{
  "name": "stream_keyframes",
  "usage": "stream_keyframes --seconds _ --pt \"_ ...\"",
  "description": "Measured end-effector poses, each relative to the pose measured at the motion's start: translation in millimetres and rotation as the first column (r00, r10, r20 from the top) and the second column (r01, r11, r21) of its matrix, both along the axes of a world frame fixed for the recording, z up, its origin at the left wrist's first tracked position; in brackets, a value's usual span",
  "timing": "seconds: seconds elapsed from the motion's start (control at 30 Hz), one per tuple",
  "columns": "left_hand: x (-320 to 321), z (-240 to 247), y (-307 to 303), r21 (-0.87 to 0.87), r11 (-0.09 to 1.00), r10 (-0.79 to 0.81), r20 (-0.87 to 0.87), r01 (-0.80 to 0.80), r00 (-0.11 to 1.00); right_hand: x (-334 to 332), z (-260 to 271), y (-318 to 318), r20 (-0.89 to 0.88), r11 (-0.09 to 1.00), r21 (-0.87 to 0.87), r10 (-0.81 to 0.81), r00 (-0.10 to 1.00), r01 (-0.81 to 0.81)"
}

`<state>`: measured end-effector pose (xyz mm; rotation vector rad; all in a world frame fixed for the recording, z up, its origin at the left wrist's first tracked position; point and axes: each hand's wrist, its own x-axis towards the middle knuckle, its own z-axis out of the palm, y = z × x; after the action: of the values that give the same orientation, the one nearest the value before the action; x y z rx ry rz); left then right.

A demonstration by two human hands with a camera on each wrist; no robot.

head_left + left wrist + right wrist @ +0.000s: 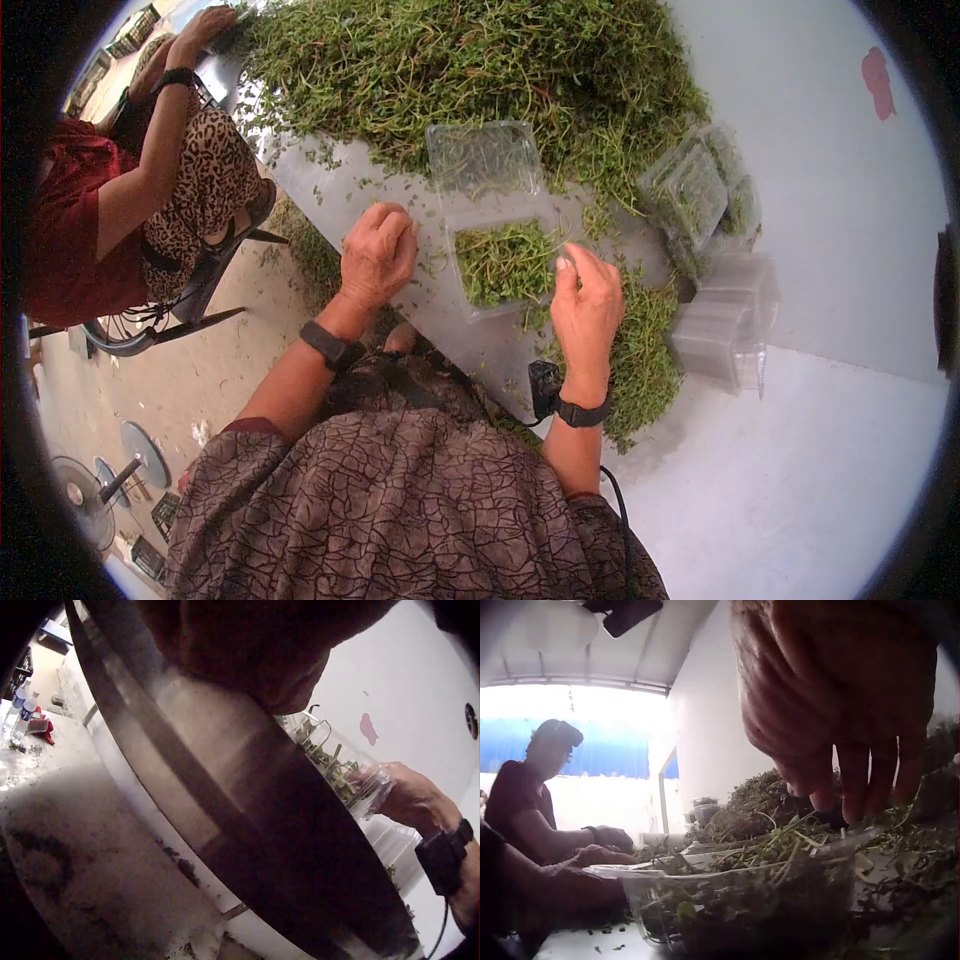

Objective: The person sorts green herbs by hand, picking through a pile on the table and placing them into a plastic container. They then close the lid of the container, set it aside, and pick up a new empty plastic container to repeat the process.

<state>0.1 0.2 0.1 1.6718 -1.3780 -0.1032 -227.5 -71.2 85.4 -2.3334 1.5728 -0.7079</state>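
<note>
A clear plastic clamshell box, its lid folded back, stands on the table filled with leafy green stems. My right hand is at the box's right rim. In the right wrist view its fingers point down, fairly straight, with gaps between them, fingertips right at the stems along the rim. My left hand hovers just left of the box, fingers loosely curled, with nothing visible in them. The left wrist view shows that hand only as a dark shape.
A large heap of greens covers the far table. To the right are filled boxes, a stack of nested clear boxes and loose greens by my right forearm. Another person sits at the left. The table edge runs diagonally before me.
</note>
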Motion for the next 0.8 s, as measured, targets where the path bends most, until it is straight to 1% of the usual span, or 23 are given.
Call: stream_keyframes --seconds 0.13,0.2,0.3,0.43,0.5,0.53,0.6,0.73,0.8 --pt "0.6 1.5 1.7 0.024 1.0 -0.018 0.002 0.018 1.0 3.2 -11.7 -4.5 0.006 0.999 -0.019 0.041 0.999 -0.041" --pt "1.4 1.1 0.7 0.021 1.0 -0.015 0.006 0.015 1.0 3.5 -16.9 -7.2 0.081 0.998 0.058 0.017 0.997 -0.022" --pt "0.5 0.2 1.3 0.018 1.0 -0.021 0.003 0.021 1.0 5.1 -14.4 -10.5 0.042 0.997 0.028 0.068 0.997 -0.069" --pt "-0.6 1.7 -0.3 -0.011 1.0 0.002 -0.007 -0.002 1.0 6.9 -15.1 -14.3 0.039 0.994 0.026 0.109 0.993 -0.11" --pt "-0.8 1.8 0.0 -0.012 1.0 -0.001 -0.007 0.001 1.0 7.2 -16.2 -16.4 -0.051 0.984 -0.039 0.17 0.984 -0.172" --pt "-0.8 1.2 0.1 -0.006 1.0 0.004 -0.001 -0.004 1.0 8.7 -15.0 -16.2 -0.049 0.984 -0.042 0.172 0.984 -0.174" --pt "-1.2 -1.2 1.0 0.001 1.0 0.01 0.003 -0.01 1.0 11.4 -11.4 -13.7 -0.152 0.976 -0.08 0.189 0.97 -0.203" --pt "-0.5 -2.0 0.4 -0.017 1.0 0.006 0.026 -0.005 1.0 12.1 -16.7 -13.2 -0.143 0.976 -0.117 0.169 0.975 -0.186" --pt "-0.9 -1.4 0.2 -0.012 1.0 0.009 0.027 -0.009 1.0 14.5 -20.0 -14.1 -0.053 0.984 -0.115 0.13 0.99 -0.135"
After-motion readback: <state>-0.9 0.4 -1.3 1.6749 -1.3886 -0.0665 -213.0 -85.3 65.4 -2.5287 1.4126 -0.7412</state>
